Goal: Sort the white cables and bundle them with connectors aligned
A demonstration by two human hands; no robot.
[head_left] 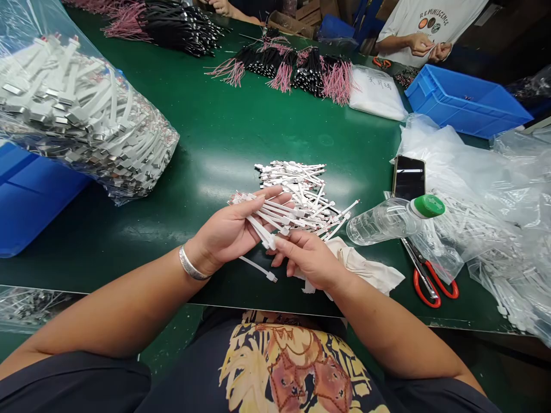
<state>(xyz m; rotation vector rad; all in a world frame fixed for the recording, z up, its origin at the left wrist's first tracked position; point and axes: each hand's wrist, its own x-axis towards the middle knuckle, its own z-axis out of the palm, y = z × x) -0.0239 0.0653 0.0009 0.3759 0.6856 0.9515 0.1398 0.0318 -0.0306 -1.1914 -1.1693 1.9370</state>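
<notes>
While clasped in the curled left hand [228, 232], thin white flat cables [275, 215], long axis slanting down-right, ends pinched by the right hand [307, 259].

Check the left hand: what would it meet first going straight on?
The left hand, holding a bundle of cables, would probably meet the loose heap of white cables first, though depth is hard to judge here.

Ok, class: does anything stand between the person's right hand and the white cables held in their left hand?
Nothing visible does: the right hand touches the white cables lying across the left hand. The crumpled cloth lies under the right hand, not between them.
</notes>
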